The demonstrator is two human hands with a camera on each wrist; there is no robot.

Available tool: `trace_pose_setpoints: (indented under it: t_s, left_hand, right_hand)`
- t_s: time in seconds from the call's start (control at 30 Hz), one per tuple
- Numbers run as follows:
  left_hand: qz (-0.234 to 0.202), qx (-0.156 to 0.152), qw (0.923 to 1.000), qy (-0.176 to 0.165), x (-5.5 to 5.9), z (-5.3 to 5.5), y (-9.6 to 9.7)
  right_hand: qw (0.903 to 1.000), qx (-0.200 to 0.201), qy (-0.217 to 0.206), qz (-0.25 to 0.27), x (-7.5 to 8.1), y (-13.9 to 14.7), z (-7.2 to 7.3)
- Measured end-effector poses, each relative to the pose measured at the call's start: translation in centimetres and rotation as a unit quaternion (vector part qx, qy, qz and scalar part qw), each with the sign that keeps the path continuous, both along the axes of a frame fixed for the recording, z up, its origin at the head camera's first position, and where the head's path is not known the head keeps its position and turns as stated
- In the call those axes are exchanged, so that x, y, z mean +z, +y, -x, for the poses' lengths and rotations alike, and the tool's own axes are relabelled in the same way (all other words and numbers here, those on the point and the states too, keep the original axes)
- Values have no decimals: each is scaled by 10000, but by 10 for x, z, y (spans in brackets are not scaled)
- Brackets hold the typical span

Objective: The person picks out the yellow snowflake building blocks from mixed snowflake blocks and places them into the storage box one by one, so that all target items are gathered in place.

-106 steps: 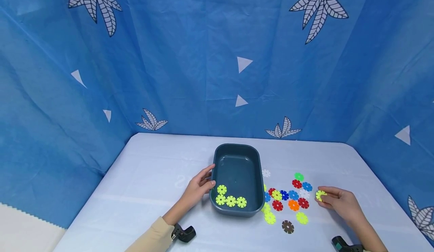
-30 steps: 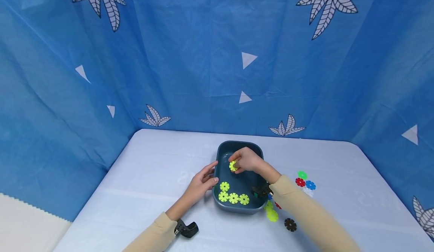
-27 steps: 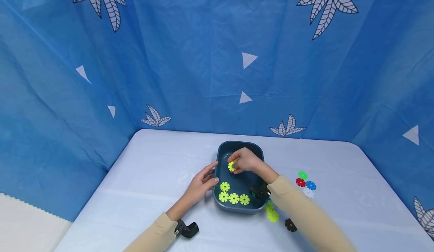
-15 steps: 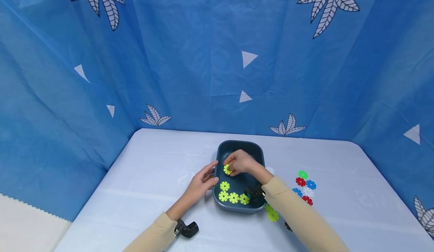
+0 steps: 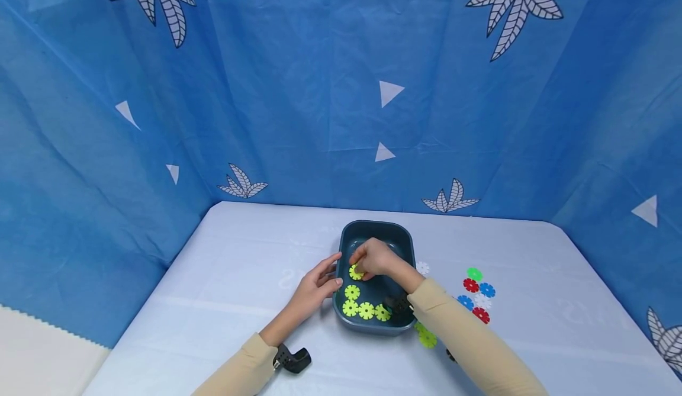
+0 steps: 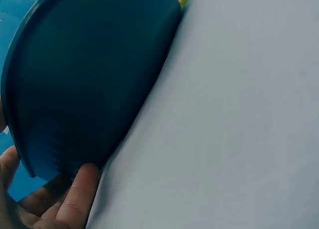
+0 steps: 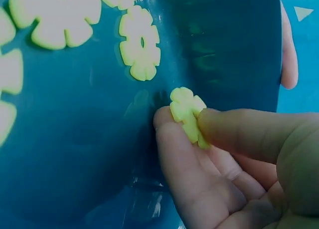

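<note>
In the head view my right hand (image 5: 374, 258) is inside the dark teal plastic basin (image 5: 376, 327), pinching a yellow notched snowflake disc (image 5: 355, 272). The right wrist view shows this disc (image 7: 187, 114) between thumb and index finger, just above the basin floor. Several more yellow discs (image 5: 366, 311) lie flat in the basin, in an L along its near and left sides. My left hand (image 5: 314, 285) rests its fairly straight fingers against the basin's left outer wall; in the left wrist view a fingertip (image 6: 88, 175) touches the wall low down near the table.
Right of the basin, several loose discs lie on the white-covered table (image 5: 256, 242), among them a green disc (image 5: 474, 274), a red disc (image 5: 481, 315) and a blue disc (image 5: 487, 290). The right sleeve (image 5: 469, 337) hides part of that group. A blue patterned curtain (image 5: 319, 88) encloses the table.
My right hand has carried a yellow disc from the table's right side into the basin, then moved it slightly left and nearer the corner disc of the row. The left hand stays put.
</note>
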State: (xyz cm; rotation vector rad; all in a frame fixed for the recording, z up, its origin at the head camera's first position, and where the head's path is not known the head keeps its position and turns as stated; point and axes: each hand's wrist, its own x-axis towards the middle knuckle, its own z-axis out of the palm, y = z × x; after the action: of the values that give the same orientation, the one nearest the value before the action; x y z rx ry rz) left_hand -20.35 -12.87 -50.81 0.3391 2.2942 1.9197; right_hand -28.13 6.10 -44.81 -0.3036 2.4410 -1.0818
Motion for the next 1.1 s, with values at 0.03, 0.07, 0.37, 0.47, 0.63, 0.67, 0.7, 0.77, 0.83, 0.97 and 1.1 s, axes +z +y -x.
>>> trace_pose_setpoints:
  t_s: [0.03, 0.07, 0.37, 0.47, 0.63, 0.67, 0.7, 0.77, 0.83, 0.97, 1.1]
  left_hand:
    - [-17, 6, 10000, -24, 0, 0, 0]
    - [-15, 5, 10000, -26, 0, 0, 0]
    - [33, 19, 10000, 27, -2, 1, 0]
    - [7, 20, 10000, 10, -1, 0, 0]
    - [-7, -15, 10000, -4, -1, 0, 0]
    - [-9, -20, 10000, -6, -1, 1, 0]
    - [-5, -19, 10000, -9, -1, 1, 0]
    - [2, -10, 10000, -13, -2, 1, 0]
    - [1, -8, 10000, -14, -2, 1, 0]
    - [-5, -9, 10000, -17, -1, 1, 0]
    - [-9, -19, 10000, -4, -1, 0, 0]
  right_hand:
    - [10000, -12, 15, -5, 0, 0, 0]
    - [10000, -14, 37, -20, 0, -1, 0]
    - [10000, 91, 11, -13, 1, -1, -2]
    - [9999, 126, 83, -14, 1, -1, -3]
    - [9991, 125, 366, -191, 0, 1, -3]
    - [9988, 120, 420, -229, -1, 1, -3]
    - [9985, 117, 469, -265, -1, 1, -3]
    - [9981, 104, 533, -304, -2, 2, -3]
    - [9982, 92, 520, -277, -1, 2, -3]
    - [9990, 102, 391, -214, 0, 2, -3]
    - [9993, 109, 295, -191, 1, 2, -4]
